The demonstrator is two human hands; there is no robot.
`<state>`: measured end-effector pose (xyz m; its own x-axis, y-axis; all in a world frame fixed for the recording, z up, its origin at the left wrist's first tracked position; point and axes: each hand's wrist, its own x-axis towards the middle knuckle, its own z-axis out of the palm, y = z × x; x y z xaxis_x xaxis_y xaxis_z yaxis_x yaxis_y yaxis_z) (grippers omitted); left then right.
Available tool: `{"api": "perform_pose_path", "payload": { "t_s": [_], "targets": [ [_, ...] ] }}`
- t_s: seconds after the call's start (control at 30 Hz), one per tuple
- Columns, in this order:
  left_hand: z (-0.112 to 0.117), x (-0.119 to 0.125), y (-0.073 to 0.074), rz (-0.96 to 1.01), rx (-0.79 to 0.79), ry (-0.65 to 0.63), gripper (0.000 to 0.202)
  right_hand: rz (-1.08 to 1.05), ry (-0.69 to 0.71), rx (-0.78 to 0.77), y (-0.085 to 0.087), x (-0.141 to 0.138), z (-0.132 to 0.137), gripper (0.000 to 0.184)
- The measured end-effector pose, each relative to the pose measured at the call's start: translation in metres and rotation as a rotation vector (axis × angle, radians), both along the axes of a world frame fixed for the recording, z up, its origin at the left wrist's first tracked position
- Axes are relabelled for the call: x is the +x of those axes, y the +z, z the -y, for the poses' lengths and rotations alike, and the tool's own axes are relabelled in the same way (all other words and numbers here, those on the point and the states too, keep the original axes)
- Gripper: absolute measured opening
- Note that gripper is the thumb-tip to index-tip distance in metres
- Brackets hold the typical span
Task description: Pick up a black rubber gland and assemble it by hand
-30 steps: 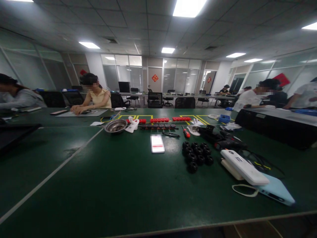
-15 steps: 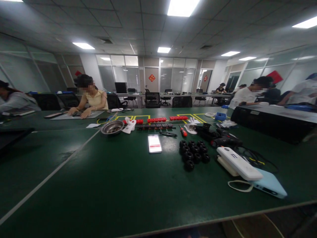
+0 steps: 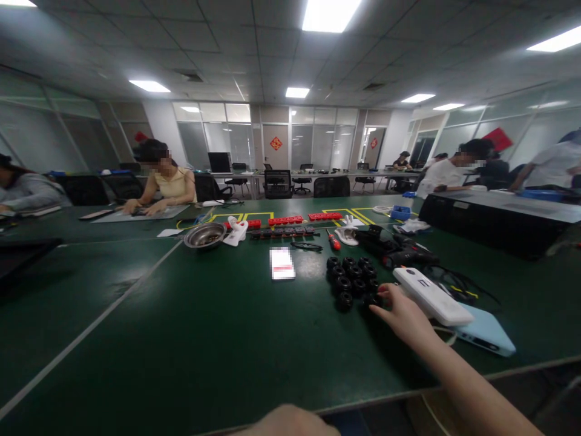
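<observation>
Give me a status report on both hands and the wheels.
Right hand open, fingertips at the cluster of small black rubber wheels. Left hand barely in view at bottom edge, grip unclear. White oblong plastic device close beside the right hand.

We see a dark green table (image 3: 190, 339) crossed by a white line (image 3: 91, 327). On it lie a cluster of black wheels (image 3: 353, 280), a small card (image 3: 282, 264), a metal bowl (image 3: 205, 235), a red-handled screwdriver (image 3: 333, 240), rows of red blocks (image 3: 285, 220) and a white box (image 3: 432, 296) on a pale blue case (image 3: 486, 330).
</observation>
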<state>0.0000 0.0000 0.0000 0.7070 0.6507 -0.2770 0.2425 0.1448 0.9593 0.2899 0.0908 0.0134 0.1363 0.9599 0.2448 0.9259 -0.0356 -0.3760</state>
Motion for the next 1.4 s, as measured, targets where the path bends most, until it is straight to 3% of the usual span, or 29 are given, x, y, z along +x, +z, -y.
{"api": "perform_pose_path", "payload": {
  "t_s": [0.07,0.1,0.17,0.27,0.37,0.5,0.7,0.93,1.03,1.13,1.2,1.3,1.33,1.4],
  "targets": [
    [-0.012,-0.007,0.019,-0.031,0.132,-0.063,0.014,0.016,-0.003,-0.016,-0.005,-0.004,-0.007,0.029],
    [-0.016,-0.010,0.027,-0.123,0.372,-0.119,0.016,0.019,0.000,-0.020,-0.006,-0.006,-0.008,0.028],
    [-0.024,-0.015,0.040,-0.282,0.678,-0.128,0.020,0.026,-0.011,-0.019,-0.005,-0.006,-0.006,0.031],
    [-0.034,-0.022,0.041,-0.382,0.882,-0.110,0.022,0.019,-0.052,0.066,0.012,-0.005,-0.004,0.037],
    [-0.044,-0.026,0.026,-0.395,0.941,-0.071,0.033,0.043,-0.047,0.153,0.039,-0.009,-0.019,0.035],
    [-0.052,-0.027,0.006,-0.423,0.929,-0.084,0.055,0.213,0.140,0.028,0.063,-0.028,-0.075,0.032],
    [-0.060,-0.030,0.003,-0.419,0.846,-0.112,0.062,0.404,0.214,-0.232,0.050,-0.054,-0.159,0.028],
    [-0.073,-0.032,-0.010,-0.431,0.867,-0.177,0.059,0.539,0.266,-0.401,0.045,-0.076,-0.189,0.026],
    [-0.073,-0.034,-0.010,-0.420,0.879,-0.195,0.056,0.558,0.359,-0.381,0.047,-0.097,-0.177,0.030],
    [-0.072,-0.033,-0.006,-0.416,0.849,-0.159,0.054,0.539,0.497,-0.337,0.047,-0.123,-0.138,0.031],
    [-0.070,-0.032,-0.007,-0.382,0.793,-0.038,0.054,0.507,0.605,-0.316,0.048,-0.139,-0.101,0.029],
    [-0.066,-0.031,-0.014,-0.216,0.657,0.263,0.052,0.439,0.722,-0.314,0.051,-0.156,-0.049,0.028],
    [-0.066,-0.031,-0.016,-0.143,0.611,0.356,0.050,0.358,0.789,-0.344,0.052,-0.160,-0.037,0.027],
    [-0.066,-0.033,-0.015,-0.017,0.564,0.493,0.047,-0.059,0.866,-0.460,0.053,-0.164,-0.025,0.023]
  ]
}}
